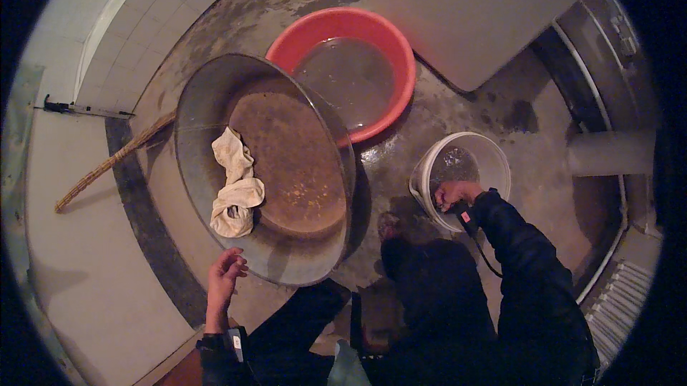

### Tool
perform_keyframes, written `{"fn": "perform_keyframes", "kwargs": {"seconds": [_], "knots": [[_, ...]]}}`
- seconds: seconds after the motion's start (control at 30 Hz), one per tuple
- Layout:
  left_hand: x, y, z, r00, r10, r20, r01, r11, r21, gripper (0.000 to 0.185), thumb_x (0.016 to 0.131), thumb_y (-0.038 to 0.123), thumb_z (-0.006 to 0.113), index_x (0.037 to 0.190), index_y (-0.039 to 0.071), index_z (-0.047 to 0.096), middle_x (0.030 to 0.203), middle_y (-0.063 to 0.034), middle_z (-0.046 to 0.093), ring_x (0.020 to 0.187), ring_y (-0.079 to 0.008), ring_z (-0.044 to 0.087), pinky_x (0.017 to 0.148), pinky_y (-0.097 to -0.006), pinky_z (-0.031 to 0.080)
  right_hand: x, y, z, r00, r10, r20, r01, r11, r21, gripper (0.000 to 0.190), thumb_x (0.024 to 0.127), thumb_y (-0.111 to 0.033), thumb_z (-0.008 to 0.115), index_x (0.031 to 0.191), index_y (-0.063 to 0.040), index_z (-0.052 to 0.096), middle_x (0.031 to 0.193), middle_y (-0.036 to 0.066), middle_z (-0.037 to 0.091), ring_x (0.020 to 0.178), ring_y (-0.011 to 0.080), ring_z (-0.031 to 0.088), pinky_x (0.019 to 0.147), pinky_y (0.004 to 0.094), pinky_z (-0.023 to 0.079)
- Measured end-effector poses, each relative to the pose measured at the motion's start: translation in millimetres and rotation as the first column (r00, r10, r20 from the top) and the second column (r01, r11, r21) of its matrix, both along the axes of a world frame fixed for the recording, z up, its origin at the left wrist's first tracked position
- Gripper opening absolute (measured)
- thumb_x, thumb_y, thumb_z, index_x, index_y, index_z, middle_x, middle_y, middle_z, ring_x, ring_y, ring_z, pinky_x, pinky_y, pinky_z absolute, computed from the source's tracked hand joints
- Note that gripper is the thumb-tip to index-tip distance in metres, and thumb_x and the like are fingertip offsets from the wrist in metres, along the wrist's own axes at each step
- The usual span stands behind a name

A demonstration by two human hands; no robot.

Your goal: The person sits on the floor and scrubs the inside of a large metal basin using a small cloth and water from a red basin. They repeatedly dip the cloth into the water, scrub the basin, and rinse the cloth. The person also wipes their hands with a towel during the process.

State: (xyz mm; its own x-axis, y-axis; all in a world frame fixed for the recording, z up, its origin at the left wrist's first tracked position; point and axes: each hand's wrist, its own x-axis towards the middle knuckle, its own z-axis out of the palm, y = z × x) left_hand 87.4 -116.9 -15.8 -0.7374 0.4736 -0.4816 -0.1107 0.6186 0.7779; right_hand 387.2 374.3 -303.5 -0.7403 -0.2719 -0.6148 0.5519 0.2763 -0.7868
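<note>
A large round metal tub [314, 258] stands tilted in front of me, its bottom rusty brown with small yellowish bits on it. Inside it, on the left side, a twisted cream cloth [236, 193] lies against the wall. My left hand [227, 273] is raised beside the tub's near rim, fingers apart and slightly bent, holding nothing. At the right, my right hand [456, 194] reaches into a white plastic bucket [491, 155] that holds some liquid. Its fingers are curled and partly hidden, so whether they grip anything cannot be told.
Behind the tub is a red plastic basin [406, 64] with cloudy water. A straw-like broom [115, 158] leans at the left, by the tiled wall. A large pale panel [483, 16] juts in at the top right, with pipes [596, 91] and a radiator [620, 300] at the right. The concrete floor has wet patches.
</note>
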Motion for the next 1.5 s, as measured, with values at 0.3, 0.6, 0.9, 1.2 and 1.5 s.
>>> {"fn": "perform_keyframes", "kwargs": {"seconds": [0.3, 0.6, 0.9, 1.2, 1.5], "knots": [[19, 69, 32, 0.993, 0.048, -0.111, -0.026, 0.982, 0.188, 0.028, 0.086, 0.007, 0.055, 0.113, 0.0, 0.054, 0.093, -0.005, 0.059, 0.08, -0.0136, 0.057, 0.068, -0.0255, 0.048, 37, -3, 149, 0.669, -0.743, -0.021, 0.729, 0.662, -0.175, 0.018, 0.075, -0.012, 0.069, 0.086, -0.011, 0.055, 0.073, -0.006, 0.051, 0.068, 0.0051, 0.047, 0.061, 0.0212, 0.04], [130, 247, 72, 0.909, -0.344, -0.234, 0.415, 0.781, 0.466, 0.037, 0.078, 0.003, 0.061, 0.115, 0.006, 0.054, 0.093, -0.0048, 0.06, 0.084, -0.0122, 0.057, 0.074, -0.0249, 0.048, 69, -15, 316, 0.644, -0.61, -0.462, 0.625, 0.768, -0.143, 0.018, 0.074, -0.011, 0.07, 0.087, -0.005, 0.059, 0.081, -0.003, 0.057, 0.078, 0.0058, 0.052, 0.071, 0.0217, 0.043], [224, 343, 43, 0.695, -0.59, -0.41, 0.707, 0.664, 0.242, 0.062, 0.065, 0.012, 0.07, 0.123, 0.011, 0.048, 0.118, -0.0157, 0.051, 0.11, -0.0319, 0.049, 0.093, -0.0366, 0.04, 99, -11, 420, 0.451, -0.609, -0.653, 0.68, 0.708, -0.191, 0.019, 0.071, -0.011, 0.069, 0.086, -0.005, 0.059, 0.08, -0.003, 0.056, 0.074, 0.0052, 0.051, 0.064, 0.021, 0.042], [234, 356, 34, 0.819, -0.506, 0.271, 0.212, 0.706, 0.675, 0.025, 0.088, 0.012, 0.05, 0.111, 0.002, 0.053, 0.101, -0.0032, 0.059, 0.092, -0.014, 0.055, 0.081, -0.0308, 0.046, 109, 1, 360, 0.197, -0.89, -0.412, 0.56, 0.447, -0.697, 0.02, 0.076, -0.007, 0.063, 0.094, -0.006, 0.054, 0.09, -0.001, 0.054, 0.085, 0.0086, 0.052, 0.075, 0.0233, 0.042], [248, 358, 9, 0.853, -0.353, 0.384, -0.011, 0.725, 0.689, 0.014, 0.086, 0.016, 0.051, 0.096, 0.007, 0.055, 0.094, -0.0022, 0.056, 0.088, -0.0138, 0.053, 0.075, -0.0293, 0.046, 107, -27, 208, 0.096, -0.995, 0.003, 0.619, 0.058, -0.783, 0.026, 0.089, -0.024, 0.053, 0.111, -0.009, 0.053, 0.11, 0.004, 0.057, 0.1, 0.0158, 0.054, 0.083, 0.0308, 0.044]]}}
